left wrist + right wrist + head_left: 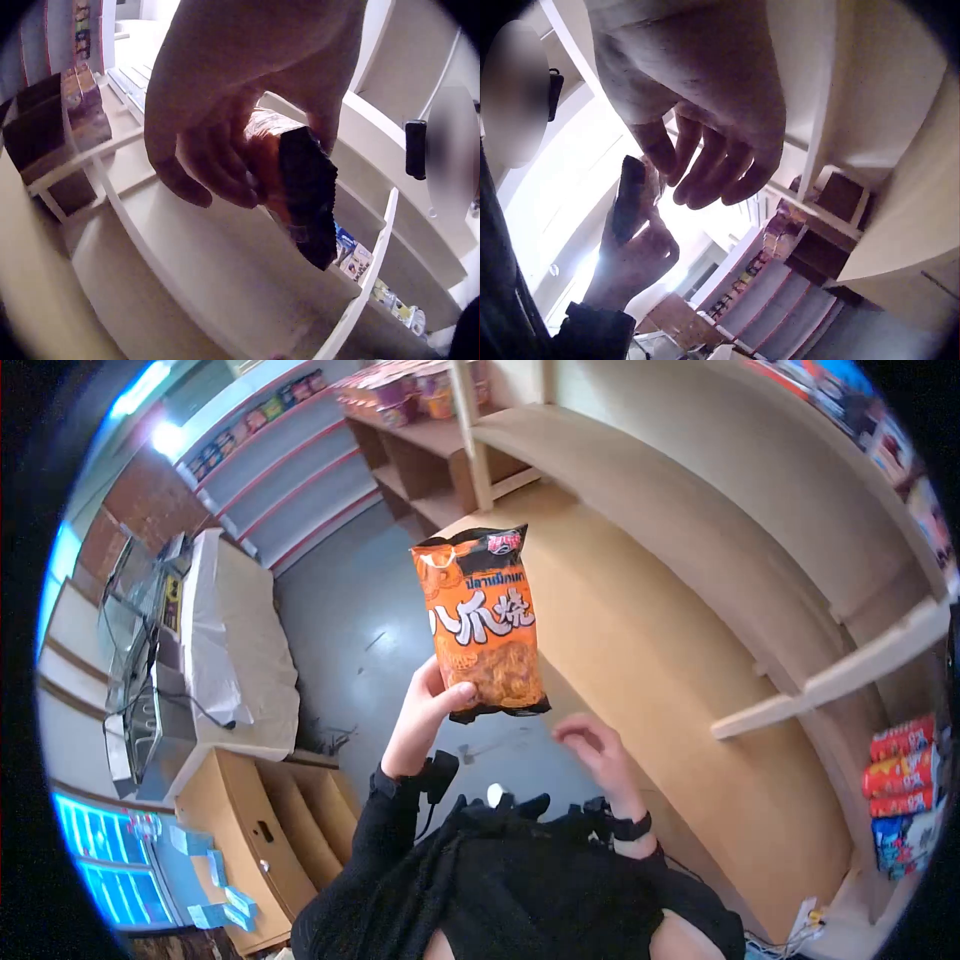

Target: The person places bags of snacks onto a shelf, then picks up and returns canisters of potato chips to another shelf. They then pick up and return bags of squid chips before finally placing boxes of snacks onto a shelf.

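An orange snack bag with white lettering is held upright in front of the wooden shelves. My left hand pinches its bottom black seam between thumb and fingers. In the left wrist view the fingers curl round the bag's lower edge. My right hand hovers just right of and below the bag, holding nothing, its fingers hanging loosely bent. The right wrist view shows the bag edge-on in the left hand.
A bare wooden shelf board runs to the right, with more boards above. Packaged snacks sit on the lower right shelf and cups on a far shelf. A cloth-covered counter stands left, across a grey floor.
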Demonstrator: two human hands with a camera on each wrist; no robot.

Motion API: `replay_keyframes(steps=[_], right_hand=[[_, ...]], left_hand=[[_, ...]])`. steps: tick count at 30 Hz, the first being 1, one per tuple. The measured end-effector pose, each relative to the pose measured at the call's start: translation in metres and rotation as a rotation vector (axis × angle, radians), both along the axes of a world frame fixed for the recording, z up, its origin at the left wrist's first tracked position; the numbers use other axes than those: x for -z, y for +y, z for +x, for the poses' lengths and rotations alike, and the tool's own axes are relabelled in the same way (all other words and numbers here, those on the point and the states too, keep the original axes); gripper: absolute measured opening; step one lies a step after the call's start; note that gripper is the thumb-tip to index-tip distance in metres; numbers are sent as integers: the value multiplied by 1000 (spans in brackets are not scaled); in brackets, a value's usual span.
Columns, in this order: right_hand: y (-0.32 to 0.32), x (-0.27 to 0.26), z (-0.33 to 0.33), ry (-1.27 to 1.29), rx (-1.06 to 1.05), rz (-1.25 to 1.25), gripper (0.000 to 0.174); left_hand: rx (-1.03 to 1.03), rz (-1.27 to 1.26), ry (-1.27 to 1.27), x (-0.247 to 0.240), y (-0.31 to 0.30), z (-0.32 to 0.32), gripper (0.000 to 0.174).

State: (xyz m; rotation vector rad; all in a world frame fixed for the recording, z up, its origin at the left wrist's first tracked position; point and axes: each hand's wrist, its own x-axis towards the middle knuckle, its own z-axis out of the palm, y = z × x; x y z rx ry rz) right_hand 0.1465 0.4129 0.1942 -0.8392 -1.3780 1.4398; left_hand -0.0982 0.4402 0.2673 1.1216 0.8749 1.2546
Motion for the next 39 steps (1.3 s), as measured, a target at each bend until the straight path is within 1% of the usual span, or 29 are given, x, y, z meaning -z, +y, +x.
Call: replay_keyframes(steps=[2, 3, 4, 9, 11, 13, 14, 17, 18, 19, 20, 22, 24, 25, 26, 28, 29, 30, 32, 33, 34, 36, 37, 38, 39], right_hand=[[19, -1, -48, 11, -69, 4, 12], [29, -8, -19, 86, -101, -34, 14], [37, -12, -33, 139, -124, -60, 17], [67, -23, -78, 81, -187, -57, 21], [78, -24, -91, 45, -280, -110, 23], [94, -20, -100, 4, -336, -132, 23], [104, -17, -107, -21, -371, -144, 24], [145, -17, -154, 10, -458, -131, 28], [154, -21, -147, 43, -477, -119, 29], [171, -19, -161, 67, -488, -100, 30], [186, -15, -169, 95, -496, -73, 32], [218, -13, -191, 126, -519, -77, 36], [251, -18, -207, 155, -510, -60, 42], [265, -15, -214, 143, -510, -53, 48], [285, -20, -221, 147, -500, -40, 48], [322, -26, -233, 218, -550, -10, 52], [341, -21, -236, 202, -568, -23, 56], [358, -17, -241, 212, -568, 0, 56], [385, -9, -255, 262, -659, -40, 60], [398, -10, -260, 224, -709, -63, 69], [405, -8, -268, 219, -714, -52, 69], [419, -2, -288, 154, -647, -117, 74], [430, 11, -298, 158, -673, -136, 76], [440, 10, -308, 158, -677, -129, 76], [442, 7, -315, 117, -680, -178, 74]], left_hand=[[-18, -72, 18, 4, -7, -39, 51], [-93, -34, -4, 3, -6, 2, 51], [-111, -43, -3, 4, -6, -10, 51], [-218, -127, -23, 18, -3, -51, 50], [-259, -131, -55, 14, -3, -61, 50], [-376, -126, -102, 14, 1, -59, 50], [-398, -134, -109, 19, 4, -65, 50], [-421, -167, -104, 24, 28, -108, 50], [-428, -180, -63, 22, 31, -97, 56], [-433, -191, -22, 18, 44, -107, 63], [-425, -218, -17, 15, 55, -113, 63], [-397, -154, -40, 19, 85, -131, 52], [-378, -148, -26, 18, 120, -145, 52], [-360, -169, -18, 19, 134, -153, 52], [-344, -197, -17, 15, 151, -161, 52], [-313, -185, 22, 9, 185, -175, 52], [-295, -175, 63, 10, 202, -182, 53], [-305, -149, 85, 12, 217, -185, 54], [-313, -162, 143, 20, 238, -193, 55], [-319, -154, 149, 23, 248, -197, 55], [-312, -195, 178, 21, 256, -203, 55], [-307, -277, 134, 23, 277, -218, 55], [-312, -234, 94, 32, 289, -227, 56], [-306, -297, 96, 30, 300, -235, 55], [-303, -279, 121, 43, 305, -244, 56]])
